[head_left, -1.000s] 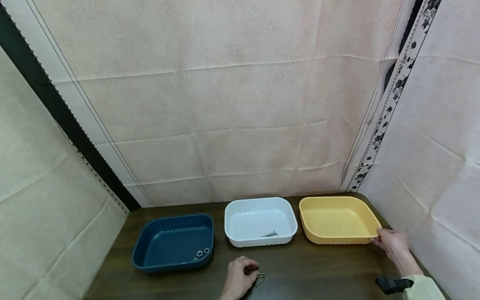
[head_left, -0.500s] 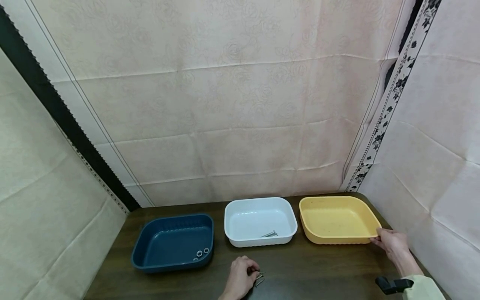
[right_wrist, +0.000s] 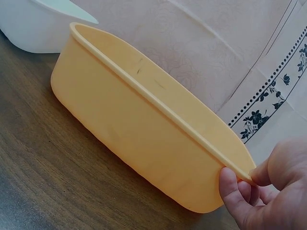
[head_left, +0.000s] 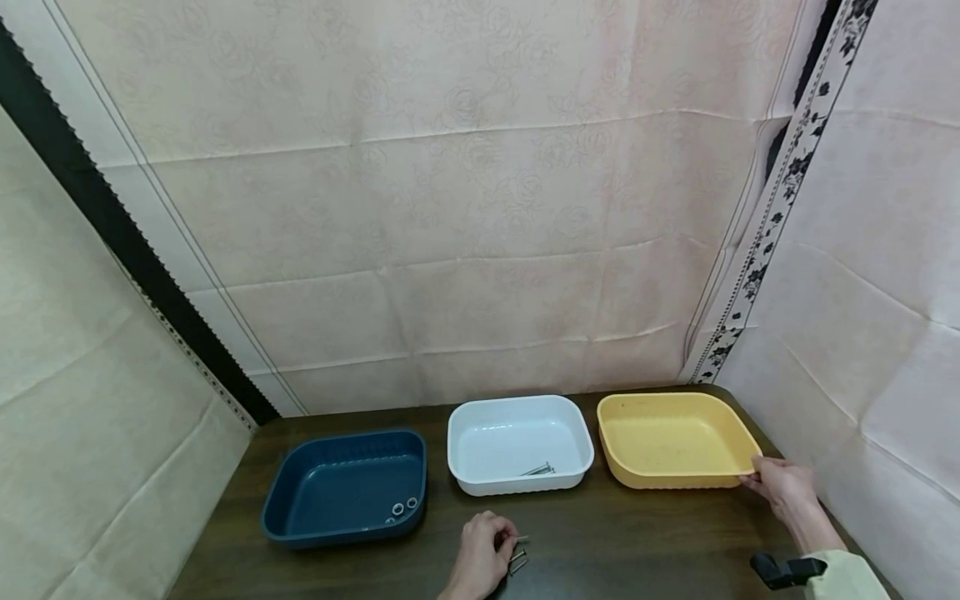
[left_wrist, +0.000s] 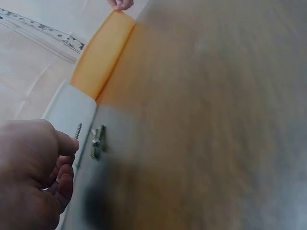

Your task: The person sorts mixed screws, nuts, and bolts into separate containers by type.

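Note:
My left hand (head_left: 480, 554) is low over the table in front of the white tray (head_left: 517, 487). Between thumb and finger it pinches a screw (left_wrist: 79, 130), whose threaded end points up in the left wrist view. Just beside those fingertips, a few more screws (left_wrist: 98, 142) lie on the wood, partly overlapping. At the right, my other hand (right_wrist: 268, 191) grips the near right corner of the yellow tray (right_wrist: 134, 124), thumb and fingers on either side of its rim. The palm side of the left hand is hidden in the head view.
Several screws (head_left: 540, 469) lie inside the white tray. To the left stands a dark blue tray (head_left: 337, 537) with small metal nuts (head_left: 398, 508) in its near right corner. Pale cloth (head_left: 480, 208) hangs behind and at both sides of the brown table (head_left: 615, 542).
The left hand has separated one screw from those on the table and raised its end slightly. The right hand stays on the yellow tray's corner.

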